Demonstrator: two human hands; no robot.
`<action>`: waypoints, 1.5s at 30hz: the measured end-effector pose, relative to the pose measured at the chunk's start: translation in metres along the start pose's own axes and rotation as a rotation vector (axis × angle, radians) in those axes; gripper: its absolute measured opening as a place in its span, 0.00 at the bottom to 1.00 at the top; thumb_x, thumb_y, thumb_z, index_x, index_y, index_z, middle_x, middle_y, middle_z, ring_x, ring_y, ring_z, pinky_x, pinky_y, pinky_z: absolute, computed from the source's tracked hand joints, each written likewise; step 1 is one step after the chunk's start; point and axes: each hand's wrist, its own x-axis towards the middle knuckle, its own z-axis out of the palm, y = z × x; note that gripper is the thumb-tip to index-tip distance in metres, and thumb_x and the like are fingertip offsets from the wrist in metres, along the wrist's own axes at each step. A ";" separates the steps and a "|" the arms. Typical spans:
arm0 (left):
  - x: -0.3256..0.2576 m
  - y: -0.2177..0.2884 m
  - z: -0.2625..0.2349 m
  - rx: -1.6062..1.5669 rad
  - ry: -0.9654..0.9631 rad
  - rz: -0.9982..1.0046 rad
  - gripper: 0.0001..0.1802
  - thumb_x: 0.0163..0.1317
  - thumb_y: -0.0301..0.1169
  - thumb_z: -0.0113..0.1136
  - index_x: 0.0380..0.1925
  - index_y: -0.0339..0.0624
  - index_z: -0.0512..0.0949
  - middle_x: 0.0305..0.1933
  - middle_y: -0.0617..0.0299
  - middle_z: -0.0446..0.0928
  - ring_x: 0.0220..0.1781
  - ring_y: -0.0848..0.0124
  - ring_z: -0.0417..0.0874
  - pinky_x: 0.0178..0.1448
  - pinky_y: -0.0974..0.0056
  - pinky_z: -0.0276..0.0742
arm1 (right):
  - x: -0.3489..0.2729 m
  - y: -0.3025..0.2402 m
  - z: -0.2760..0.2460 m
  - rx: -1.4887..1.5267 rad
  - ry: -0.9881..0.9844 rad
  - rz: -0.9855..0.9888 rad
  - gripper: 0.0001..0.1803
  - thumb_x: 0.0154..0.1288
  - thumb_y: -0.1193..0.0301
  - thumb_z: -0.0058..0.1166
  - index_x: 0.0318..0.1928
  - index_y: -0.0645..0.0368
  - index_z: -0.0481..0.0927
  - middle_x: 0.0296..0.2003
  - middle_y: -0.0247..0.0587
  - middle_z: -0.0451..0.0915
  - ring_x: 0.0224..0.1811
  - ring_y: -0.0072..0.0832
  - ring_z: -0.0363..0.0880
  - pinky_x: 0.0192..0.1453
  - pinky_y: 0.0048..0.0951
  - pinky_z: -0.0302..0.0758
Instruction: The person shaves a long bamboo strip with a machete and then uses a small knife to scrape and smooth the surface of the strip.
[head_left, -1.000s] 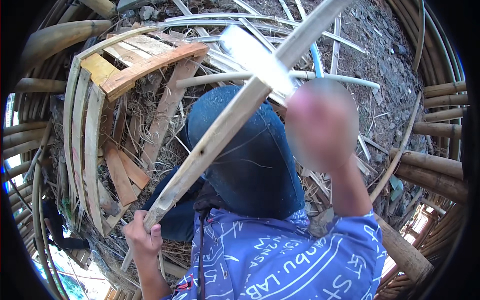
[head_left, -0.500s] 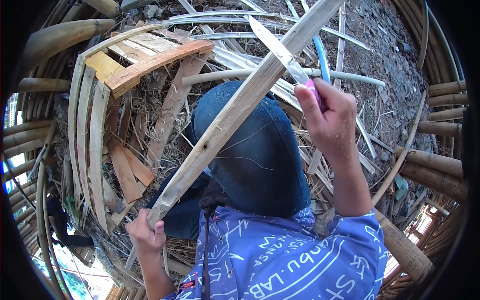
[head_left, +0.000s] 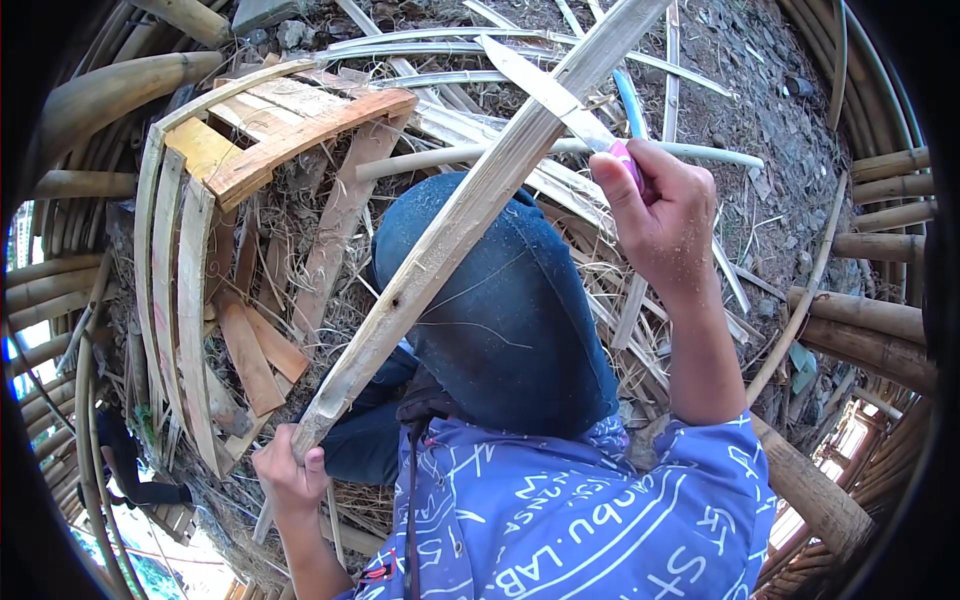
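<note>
A long pale wooden strip [head_left: 440,255] slants from lower left to upper right, passing over my dark-trousered knee [head_left: 500,340]. Its lower end is gripped by my left hand [head_left: 290,468], fingers wrapped round it. My right hand [head_left: 665,215] is closed on the pink handle of a knife [head_left: 540,90]. The broad blade lies across the upper part of the strip, pointing to the upper left. The strip's far end runs out past the top edge.
A wooden slatted frame [head_left: 200,290] stands on the left. Split strips [head_left: 430,48] and shavings litter the ground around my knee. Bamboo poles [head_left: 865,325] line both sides. A bent pale rod [head_left: 465,153] lies beyond the knee, and a person's dark sleeve [head_left: 160,493] shows at lower left.
The strip and the knife have shifted slightly to the left in the picture. Both hands keep their hold, and the blade still lies across the strip.
</note>
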 end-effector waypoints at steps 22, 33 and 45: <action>-0.023 -0.027 -0.006 0.010 -0.014 -0.037 0.34 0.66 0.60 0.41 0.24 0.35 0.71 0.15 0.51 0.66 0.17 0.51 0.71 0.24 0.56 0.63 | -0.017 -0.033 0.012 -0.059 -0.116 -0.201 0.23 0.61 0.51 0.57 0.20 0.55 0.72 0.11 0.40 0.71 0.12 0.37 0.74 0.17 0.34 0.68; -0.030 -0.029 -0.005 0.055 0.036 -0.028 0.33 0.65 0.60 0.41 0.21 0.37 0.69 0.15 0.51 0.63 0.17 0.50 0.69 0.23 0.55 0.61 | -0.012 -0.033 0.013 -0.161 -0.013 -0.239 0.22 0.62 0.51 0.57 0.22 0.55 0.74 0.13 0.40 0.73 0.13 0.37 0.75 0.18 0.35 0.69; -0.039 -0.033 -0.008 0.023 0.053 -0.022 0.34 0.66 0.58 0.41 0.19 0.36 0.66 0.13 0.53 0.60 0.14 0.52 0.66 0.20 0.56 0.58 | -0.011 -0.019 0.021 -0.113 0.076 -0.122 0.21 0.61 0.54 0.57 0.20 0.55 0.75 0.10 0.40 0.70 0.11 0.37 0.73 0.17 0.34 0.69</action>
